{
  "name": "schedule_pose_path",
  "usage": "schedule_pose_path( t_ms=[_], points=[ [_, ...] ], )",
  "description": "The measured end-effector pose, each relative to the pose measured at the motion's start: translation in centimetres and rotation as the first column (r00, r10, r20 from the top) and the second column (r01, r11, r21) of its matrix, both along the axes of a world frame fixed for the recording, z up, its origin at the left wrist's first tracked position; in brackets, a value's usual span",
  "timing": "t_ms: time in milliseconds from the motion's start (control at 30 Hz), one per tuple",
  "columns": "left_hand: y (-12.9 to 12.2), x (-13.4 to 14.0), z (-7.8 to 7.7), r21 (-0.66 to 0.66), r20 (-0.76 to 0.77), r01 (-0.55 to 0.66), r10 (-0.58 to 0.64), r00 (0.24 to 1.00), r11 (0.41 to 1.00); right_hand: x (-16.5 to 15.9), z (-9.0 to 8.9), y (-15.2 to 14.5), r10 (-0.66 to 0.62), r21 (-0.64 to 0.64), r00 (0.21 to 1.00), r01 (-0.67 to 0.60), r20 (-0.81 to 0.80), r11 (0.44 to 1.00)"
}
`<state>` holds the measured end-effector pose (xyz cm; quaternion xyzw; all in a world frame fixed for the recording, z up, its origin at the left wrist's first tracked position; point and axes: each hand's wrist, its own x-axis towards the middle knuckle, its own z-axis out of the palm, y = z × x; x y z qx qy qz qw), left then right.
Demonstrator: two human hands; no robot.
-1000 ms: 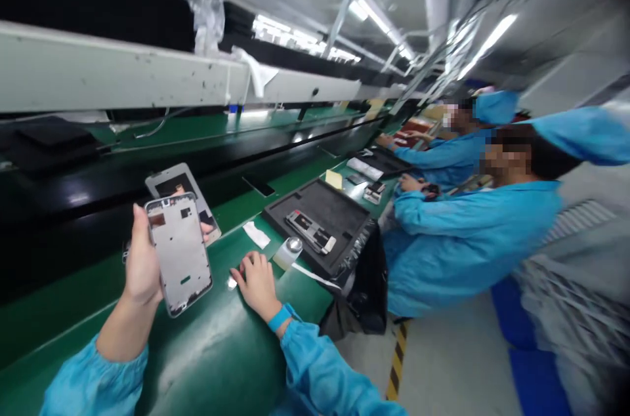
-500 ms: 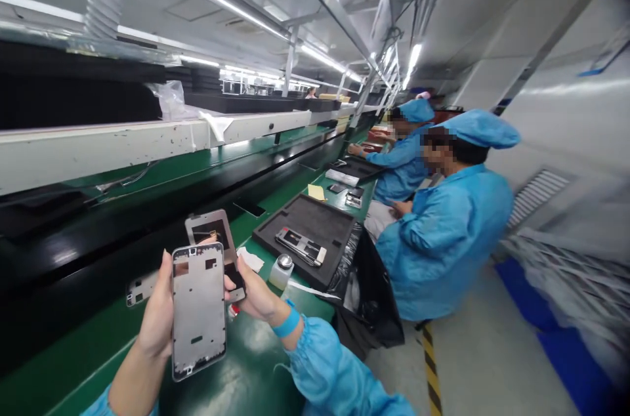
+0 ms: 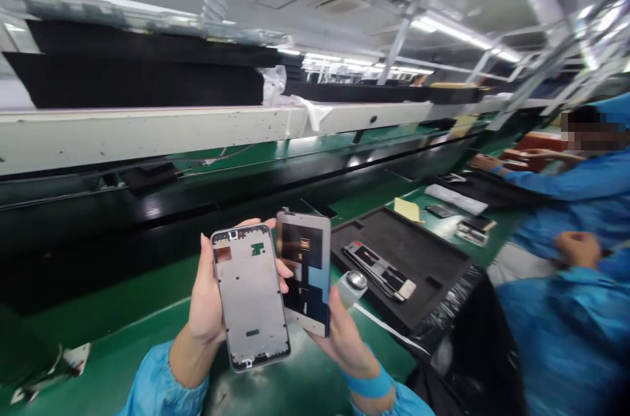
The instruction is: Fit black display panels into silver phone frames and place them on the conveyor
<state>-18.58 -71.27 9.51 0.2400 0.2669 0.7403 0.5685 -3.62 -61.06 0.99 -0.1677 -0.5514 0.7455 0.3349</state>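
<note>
My left hand [image 3: 207,301] is closed around a grey metal phone frame [image 3: 253,304], its flat face with small cut-outs turned toward me. Beside it, my right hand [image 3: 347,334] grips a phone screen [image 3: 305,271] by its lower right edge; dark panels and a small gold connector show on the screen's back. Fingertips of my left hand reach out past the frame's right side, close to the screen. Both parts are held up above the green bench [image 3: 162,363], nearly side by side. A blue band circles my right wrist.
Right of my hands stand a small bottle with a metal top [image 3: 355,281] and a black foam tray [image 3: 428,258] holding stacked phone parts [image 3: 378,268]. A black bag [image 3: 477,331] hangs at the bench edge. Co-workers in blue [image 3: 561,311] sit to the right. A white shelf [image 3: 197,134] runs behind.
The view has turned left, so the co-workers and tray now lie farther right. The screen has come out from behind the frame and its back shows more. Both hands keep hold of their parts.
</note>
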Motion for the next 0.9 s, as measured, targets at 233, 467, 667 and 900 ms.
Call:
schedule_pose_path(
  t_ms=[233,467,667,900],
  points=[
    [-0.1,-0.6,-0.9,0.268,0.087,0.091,-0.118,0.989,0.959,2.0,-0.4,-0.3,0.05,0.136,0.993,-0.036,-0.105,0.99],
    [-0.4,-0.1,-0.5,0.375,0.053,0.109,-0.139,0.989,0.921,2.9,-1.0,0.9,0.01,0.245,0.985,0.033,-0.174,0.969],
    [-0.7,-0.3,0.0,0.307,0.038,0.055,-0.07,0.997,0.95,3.3,0.0,1.5,-0.062,0.389,0.988,0.112,-0.14,0.915],
    [-0.7,-0.5,-0.1,0.314,-0.018,0.084,-0.082,0.996,0.946,4.9,1.7,1.4,-0.103,0.564,0.988,0.153,-0.119,0.812]
  ],
)
